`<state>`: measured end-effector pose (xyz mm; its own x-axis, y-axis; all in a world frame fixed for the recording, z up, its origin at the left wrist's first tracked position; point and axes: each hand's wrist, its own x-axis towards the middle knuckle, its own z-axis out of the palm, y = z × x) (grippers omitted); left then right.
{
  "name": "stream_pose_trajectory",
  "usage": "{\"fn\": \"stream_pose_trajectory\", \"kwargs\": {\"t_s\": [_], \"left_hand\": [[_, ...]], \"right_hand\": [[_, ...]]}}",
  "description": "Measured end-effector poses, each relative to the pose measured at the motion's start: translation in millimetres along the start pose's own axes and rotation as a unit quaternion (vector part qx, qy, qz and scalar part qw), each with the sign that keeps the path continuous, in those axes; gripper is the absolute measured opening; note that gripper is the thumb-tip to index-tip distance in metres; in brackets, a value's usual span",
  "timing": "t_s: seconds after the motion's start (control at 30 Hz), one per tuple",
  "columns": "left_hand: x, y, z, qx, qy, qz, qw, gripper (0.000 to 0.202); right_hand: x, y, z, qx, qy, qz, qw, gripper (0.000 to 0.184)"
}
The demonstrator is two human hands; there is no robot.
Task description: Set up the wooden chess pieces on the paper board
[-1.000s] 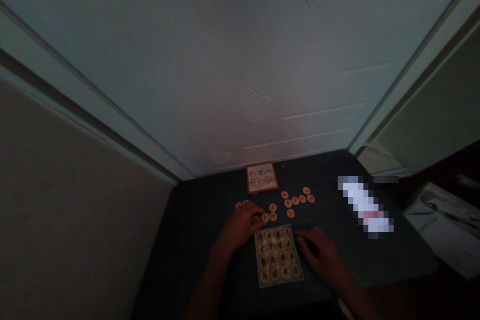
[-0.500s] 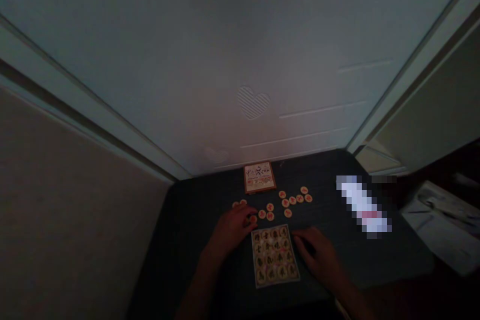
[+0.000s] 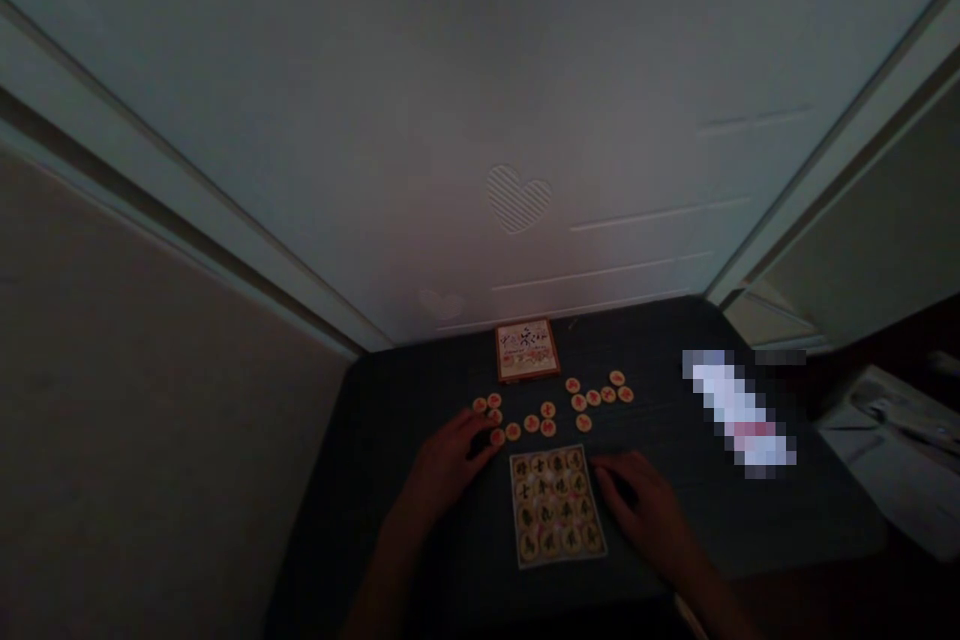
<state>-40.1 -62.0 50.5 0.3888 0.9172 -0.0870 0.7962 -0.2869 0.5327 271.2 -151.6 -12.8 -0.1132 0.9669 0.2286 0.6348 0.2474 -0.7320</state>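
My left hand [image 3: 447, 466] rests on the dark table with thumb and fingers apart. Its fingertips touch or nearly touch two round xiangqi pieces, an upper piece [image 3: 495, 417] and a lower piece [image 3: 497, 438]. Several more wooden pieces with red characters, among them one piece [image 3: 513, 432] just right of that hand, lie loose face up. A square tray [image 3: 515, 520] of pieces with black characters, set in rows, lies between my hands. My right hand [image 3: 646, 505] lies at the tray's upper right corner, fingers loosely bent with a gap from the thumb, holding nothing visible.
Behind the pieces, a flat xiangqi box [image 3: 527, 350] lies near the pale wall [image 3: 420, 170], which borders the table [image 3: 405, 380]. A blurred-out bright object [image 3: 731, 405] is on the table's right side. Beyond that edge sits a white item [image 3: 885, 460].
My left hand has moved left off one red piece, which now shows fully, to the pieces beside it. My right hand stays by the tray. The view has shifted slightly.
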Motion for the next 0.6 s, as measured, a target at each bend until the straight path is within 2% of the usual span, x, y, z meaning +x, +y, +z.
{"fn": "stream_pose_trajectory", "kwargs": {"t_s": [0.33, 0.5, 0.6], "left_hand": [[9.7, 11.2, -7.7, -0.021, 0.009, 0.004, 1.000, 0.023], [23.0, 31.9, -6.0, -0.023, 0.005, 0.020, 1.000, 0.024], [34.3, 49.8, -4.0, -0.010, -0.023, 0.056, 0.998, 0.019]], "right_hand": [[-0.8, 2.6, 1.0, -0.004, 0.004, -0.002, 1.000, 0.022], [-0.9, 2.6, 1.5, 0.004, 0.004, -0.003, 1.000, 0.022], [-1.0, 3.5, 2.2, 0.003, 0.013, -0.006, 1.000, 0.023]]}}
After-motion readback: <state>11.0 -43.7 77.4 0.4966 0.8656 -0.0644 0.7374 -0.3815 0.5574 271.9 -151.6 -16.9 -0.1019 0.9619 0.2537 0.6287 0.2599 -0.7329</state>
